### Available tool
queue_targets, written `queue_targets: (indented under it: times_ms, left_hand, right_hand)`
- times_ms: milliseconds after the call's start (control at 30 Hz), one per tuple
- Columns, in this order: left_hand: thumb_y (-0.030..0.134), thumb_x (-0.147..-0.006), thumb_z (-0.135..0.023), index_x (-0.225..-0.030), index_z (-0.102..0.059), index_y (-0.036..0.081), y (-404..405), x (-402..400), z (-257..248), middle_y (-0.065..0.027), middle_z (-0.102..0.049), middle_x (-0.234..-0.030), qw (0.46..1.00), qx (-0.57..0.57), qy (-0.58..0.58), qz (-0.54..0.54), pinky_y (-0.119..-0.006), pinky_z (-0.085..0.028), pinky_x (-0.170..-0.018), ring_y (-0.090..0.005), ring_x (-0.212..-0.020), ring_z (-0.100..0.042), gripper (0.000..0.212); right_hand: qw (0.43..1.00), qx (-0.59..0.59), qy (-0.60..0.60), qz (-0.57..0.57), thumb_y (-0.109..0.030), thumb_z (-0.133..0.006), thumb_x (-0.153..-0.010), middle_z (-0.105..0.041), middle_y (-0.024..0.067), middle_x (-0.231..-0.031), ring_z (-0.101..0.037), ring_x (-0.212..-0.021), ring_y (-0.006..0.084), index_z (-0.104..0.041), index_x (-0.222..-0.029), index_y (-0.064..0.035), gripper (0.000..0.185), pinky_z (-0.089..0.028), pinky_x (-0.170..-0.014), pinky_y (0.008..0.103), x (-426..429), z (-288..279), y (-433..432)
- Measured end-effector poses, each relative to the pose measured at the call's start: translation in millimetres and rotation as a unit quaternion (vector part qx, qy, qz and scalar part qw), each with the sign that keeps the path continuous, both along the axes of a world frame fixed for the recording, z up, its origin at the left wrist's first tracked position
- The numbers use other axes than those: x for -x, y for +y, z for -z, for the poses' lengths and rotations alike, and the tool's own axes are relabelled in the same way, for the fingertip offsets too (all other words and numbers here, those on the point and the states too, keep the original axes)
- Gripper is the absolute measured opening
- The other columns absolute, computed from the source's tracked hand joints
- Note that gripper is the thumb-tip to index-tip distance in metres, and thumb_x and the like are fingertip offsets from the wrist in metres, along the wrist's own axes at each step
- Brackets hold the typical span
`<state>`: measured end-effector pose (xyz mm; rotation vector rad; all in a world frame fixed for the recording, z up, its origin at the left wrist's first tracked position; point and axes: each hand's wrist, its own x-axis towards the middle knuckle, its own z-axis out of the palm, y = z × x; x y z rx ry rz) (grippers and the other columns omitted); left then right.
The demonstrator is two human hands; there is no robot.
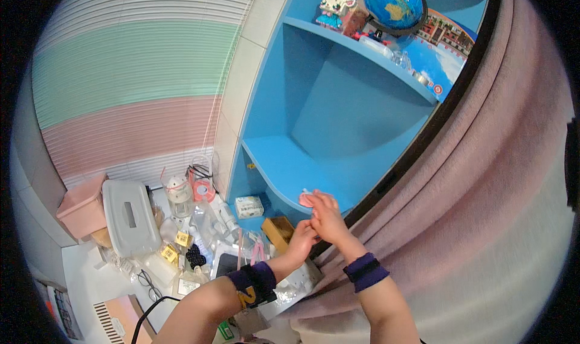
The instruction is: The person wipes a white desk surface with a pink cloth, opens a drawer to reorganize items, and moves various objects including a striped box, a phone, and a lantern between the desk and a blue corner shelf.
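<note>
My right hand [327,218] is at the front edge of a blue corner shelf [290,162], with a small pink item [306,200] at its fingertips. What exactly the pink item is, I cannot tell. Just below it, my left hand [301,243] meets the heel and fingers of the right one, its own fingertips partly hidden. Beneath the left hand, an open yellow-brown box [277,233] leans by the shelf's base. Dark purple bands wrap both wrists.
A globe [393,4] and a rabbit figure [333,8] occupy the upper shelf. A pink curtain [453,199] hangs at right. Cluttering the white desk [81,271] are a grey-lidded bin [118,226], glasses [149,286], a tissue pack [248,207] and several bottles.
</note>
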<state>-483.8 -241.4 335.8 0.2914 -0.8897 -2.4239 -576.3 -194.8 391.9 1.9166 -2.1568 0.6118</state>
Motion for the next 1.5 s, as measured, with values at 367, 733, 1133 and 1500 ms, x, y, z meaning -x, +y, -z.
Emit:
queue_targets:
  times_ms: [367,733,1133,1500]
  left_hand:
    - [0.009,-0.085,-0.05,-0.101,-0.04,0.001,47,-86,89,-0.0082,-0.054,-0.083,0.981,0.148,-0.021,0.121,-0.027,-0.044,-0.068,-0.0148,-0.076,-0.053,0.02]
    - [0.015,-0.08,-0.063,-0.11,-0.044,0.0,14,-337,155,-0.0078,-0.058,-0.094,0.943,0.215,-0.247,0.066,-0.027,-0.044,-0.077,-0.0147,-0.085,-0.056,0.038]
    - [0.014,-0.084,-0.055,-0.108,-0.053,0.004,37,-467,199,-0.0108,-0.059,-0.099,0.826,0.25,-0.492,-0.115,-0.033,-0.045,-0.081,-0.021,-0.095,-0.056,0.026]
    - [-0.001,-0.079,-0.049,-0.112,-0.047,0.004,20,-571,171,-0.0084,-0.052,-0.107,0.639,0.229,-0.553,-0.483,-0.028,-0.041,-0.081,-0.0178,-0.095,-0.051,0.033]
  right_hand:
    - [0.913,0.075,-0.384,0.112,0.002,-0.039,-0.082,-0.052,0.0102,-0.105,-0.05,-0.095,0.0188,-0.047,-0.117,-0.0029,0.036,-0.039,-0.083,0.0272,-80,118,88]
    - [0.699,-0.166,-0.688,-0.105,-0.002,-0.04,-0.087,-0.052,0.0115,-0.112,-0.05,-0.106,0.0216,-0.042,-0.119,-0.0011,0.032,-0.041,-0.089,0.0326,-279,187,25]
    - [0.821,-0.254,-0.444,-0.252,-0.004,-0.051,-0.081,-0.05,0.0169,-0.106,-0.051,-0.098,0.0293,-0.046,-0.115,-0.0036,0.034,-0.043,-0.082,0.0354,-395,259,-5]
    - [0.88,-0.298,-0.271,-0.253,-0.018,-0.065,-0.073,-0.052,0.0204,-0.106,-0.047,-0.102,0.0368,-0.044,-0.112,0.0017,0.049,-0.038,-0.088,0.0407,-458,264,-12]
